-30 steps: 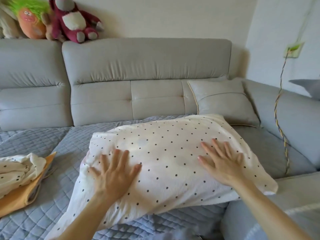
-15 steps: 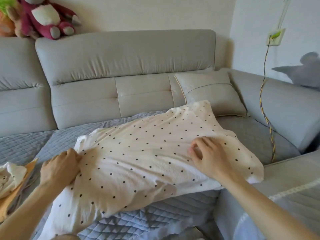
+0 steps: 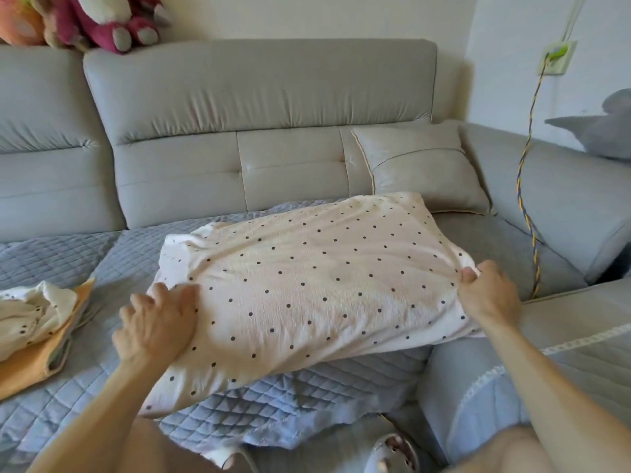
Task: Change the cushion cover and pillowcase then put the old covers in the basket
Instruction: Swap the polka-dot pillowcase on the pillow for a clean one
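A pillow (image 3: 307,295) in a cream, black-dotted pillowcase (image 3: 341,254) is shown lying slantwise on the blue quilted throw (image 3: 85,261) of a grey sofa (image 3: 259,97). The right edge of the pillowcase is pinched between thumb and curled fingers of the right hand (image 3: 488,295), and the cloth is drawn taut from that point. The left hand (image 3: 157,326) is laid on the left part of the pillow with fingers bent; whether cloth is gathered under them cannot be told.

The pillow is seen to be fully enclosed, so the pillowcase change is judged to be nearly complete, with only straightening and closing of the end left. At the left edge a crumpled dotted cover (image 3: 30,312) is heaped on an orange cover (image 3: 30,367); these are taken to be the removed covers, not yet put away. No basket is in view. A grey cushion (image 3: 423,172) is propped against the sofa back; whether its cover has been changed cannot be judged. Delivery of the old covers to the basket is thus left to be done.
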### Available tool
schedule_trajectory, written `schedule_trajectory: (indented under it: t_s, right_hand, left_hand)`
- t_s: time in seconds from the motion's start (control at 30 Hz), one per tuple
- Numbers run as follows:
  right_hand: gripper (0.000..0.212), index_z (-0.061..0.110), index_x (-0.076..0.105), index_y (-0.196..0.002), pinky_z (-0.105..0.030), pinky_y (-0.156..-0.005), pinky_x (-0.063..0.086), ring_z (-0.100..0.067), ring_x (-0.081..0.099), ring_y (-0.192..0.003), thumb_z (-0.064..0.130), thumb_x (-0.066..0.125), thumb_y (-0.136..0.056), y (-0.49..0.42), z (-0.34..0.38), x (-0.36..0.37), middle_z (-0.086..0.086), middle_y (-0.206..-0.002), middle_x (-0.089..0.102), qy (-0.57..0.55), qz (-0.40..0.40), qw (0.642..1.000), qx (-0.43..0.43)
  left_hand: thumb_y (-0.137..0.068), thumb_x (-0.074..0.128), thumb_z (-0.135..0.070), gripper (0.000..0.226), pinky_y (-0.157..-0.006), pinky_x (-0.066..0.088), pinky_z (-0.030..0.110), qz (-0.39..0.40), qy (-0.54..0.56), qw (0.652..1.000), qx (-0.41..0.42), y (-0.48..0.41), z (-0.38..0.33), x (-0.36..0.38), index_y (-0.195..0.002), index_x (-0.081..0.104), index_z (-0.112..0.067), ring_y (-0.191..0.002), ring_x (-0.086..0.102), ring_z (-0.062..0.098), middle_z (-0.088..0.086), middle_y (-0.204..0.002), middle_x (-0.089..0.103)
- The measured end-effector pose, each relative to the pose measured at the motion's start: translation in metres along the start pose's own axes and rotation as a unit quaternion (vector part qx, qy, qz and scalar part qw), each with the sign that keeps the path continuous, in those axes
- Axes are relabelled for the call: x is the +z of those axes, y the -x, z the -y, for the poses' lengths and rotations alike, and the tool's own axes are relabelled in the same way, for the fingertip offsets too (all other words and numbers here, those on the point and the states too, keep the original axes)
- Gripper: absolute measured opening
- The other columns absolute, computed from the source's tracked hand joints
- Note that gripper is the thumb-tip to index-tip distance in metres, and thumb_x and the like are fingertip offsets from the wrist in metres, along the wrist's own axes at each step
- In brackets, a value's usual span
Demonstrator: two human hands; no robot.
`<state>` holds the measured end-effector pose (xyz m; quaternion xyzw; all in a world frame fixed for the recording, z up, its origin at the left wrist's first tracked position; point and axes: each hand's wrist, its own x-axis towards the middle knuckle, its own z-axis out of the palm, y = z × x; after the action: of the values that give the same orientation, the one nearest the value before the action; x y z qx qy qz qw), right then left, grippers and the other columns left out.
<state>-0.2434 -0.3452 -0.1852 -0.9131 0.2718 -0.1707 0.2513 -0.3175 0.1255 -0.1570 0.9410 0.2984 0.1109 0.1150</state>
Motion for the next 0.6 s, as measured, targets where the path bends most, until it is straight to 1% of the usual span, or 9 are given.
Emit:
schedule_trajectory:
  t_s: [0.03, 0.1, 0.2, 0.27, 0.37, 0.43, 0.5, 0.57, 0.6]
  right_hand:
    - [0.026, 0.010, 0.053, -0.114, -0.051, -0.090, 0.041, -0.042, 0.049, -0.116, 0.029, 0.047, -0.097, 0.004, 0.010, 0.000, -0.022, -0.125, 0.054, 0.009, -0.028, 0.999, -0.019]
    - [0.033, 0.013, 0.052, -0.123, -0.052, -0.095, 0.038, -0.041, 0.044, -0.122, 0.028, 0.052, -0.094, 0.019, 0.040, 0.003, -0.020, -0.131, 0.051, 0.007, -0.049, 0.996, -0.073]
    - [0.044, 0.018, 0.052, -0.130, -0.049, -0.098, 0.040, -0.035, 0.042, -0.127, 0.043, 0.050, -0.094, 0.062, 0.097, 0.018, -0.011, -0.136, 0.053, 0.019, 0.005, 0.974, -0.227]
    - [0.045, 0.021, 0.053, -0.129, -0.047, -0.101, 0.038, -0.029, 0.041, -0.129, 0.049, 0.046, -0.094, 0.100, 0.131, 0.031, -0.004, -0.136, 0.054, 0.008, 0.036, 0.944, -0.328]
    - [0.052, 0.026, 0.051, -0.130, -0.049, -0.106, 0.031, -0.023, 0.033, -0.137, 0.057, 0.038, -0.091, 0.142, 0.170, 0.047, 0.003, -0.143, 0.047, 0.003, 0.076, 0.912, -0.404]
    - [0.054, 0.033, 0.044, -0.136, -0.051, -0.111, 0.023, -0.019, 0.021, -0.145, 0.061, 0.033, -0.092, 0.154, 0.187, 0.058, 0.007, -0.153, 0.034, 0.035, 0.116, 0.892, -0.435]
    - [0.054, 0.039, 0.037, -0.140, -0.052, -0.112, 0.019, -0.017, 0.015, -0.147, 0.064, 0.029, -0.093, 0.157, 0.198, 0.064, 0.009, -0.158, 0.025, 0.050, 0.137, 0.881, -0.450]
    - [0.053, 0.042, 0.034, -0.142, -0.053, -0.112, 0.018, -0.015, 0.013, -0.148, 0.064, 0.029, -0.094, 0.155, 0.208, 0.066, 0.012, -0.159, 0.022, 0.058, 0.150, 0.873, -0.461]
    - [0.053, 0.043, 0.032, -0.144, -0.053, -0.113, 0.017, -0.013, 0.012, -0.149, 0.064, 0.028, -0.095, 0.152, 0.212, 0.066, 0.013, -0.160, 0.021, 0.066, 0.158, 0.869, -0.464]
  left_hand:
    - [-0.095, 0.017, -0.065, 0.065, -0.089, 0.041, 0.052, 0.008, -0.002, 1.000, -0.022, -0.003, 0.012, 0.003, -0.125, 0.044, -0.014, -0.116, 0.050, 0.042, 0.021, -0.126, 0.051]
    - [-0.097, 0.015, -0.062, 0.062, -0.083, 0.045, 0.047, 0.027, -0.032, 0.999, 0.001, -0.012, 0.024, 0.012, -0.119, 0.048, -0.014, -0.105, 0.058, 0.040, 0.019, -0.118, 0.059]
    - [-0.098, 0.019, -0.059, 0.055, -0.074, 0.049, 0.039, 0.026, -0.050, 0.996, 0.062, -0.025, 0.030, 0.011, -0.110, 0.056, -0.020, -0.091, 0.063, 0.035, 0.012, -0.104, 0.066]
    - [-0.099, 0.023, -0.056, 0.050, -0.071, 0.052, 0.037, -0.014, -0.041, 0.998, 0.050, -0.039, 0.049, 0.003, -0.107, 0.063, -0.026, -0.084, 0.063, 0.032, 0.007, -0.096, 0.066]
    - [-0.101, 0.027, -0.049, 0.044, -0.059, 0.050, 0.031, -0.024, -0.048, 0.998, 0.012, -0.050, 0.087, -0.008, -0.103, 0.066, -0.029, -0.071, 0.058, 0.023, 0.001, -0.083, 0.060]
    - [-0.100, 0.030, -0.049, 0.040, -0.067, 0.055, 0.034, 0.016, -0.067, 0.997, 0.026, -0.050, 0.096, -0.003, -0.094, 0.065, -0.030, -0.072, 0.060, 0.021, 0.000, -0.084, 0.063]
    - [-0.095, 0.037, -0.046, 0.026, -0.074, 0.056, 0.038, 0.031, -0.021, 0.999, 0.040, -0.054, 0.085, 0.002, -0.087, 0.054, -0.029, -0.077, 0.061, 0.021, -0.001, -0.088, 0.066]
    - [-0.090, 0.040, -0.045, 0.019, -0.077, 0.053, 0.037, 0.030, 0.064, 0.997, 0.024, -0.063, 0.063, 0.000, -0.096, 0.051, -0.030, -0.083, 0.061, 0.022, -0.003, -0.093, 0.065]
    - [-0.089, 0.039, -0.048, 0.028, -0.079, 0.051, 0.036, 0.028, 0.098, 0.995, 0.008, -0.069, 0.051, -0.001, -0.105, 0.050, -0.029, -0.089, 0.062, 0.024, -0.001, -0.099, 0.066]
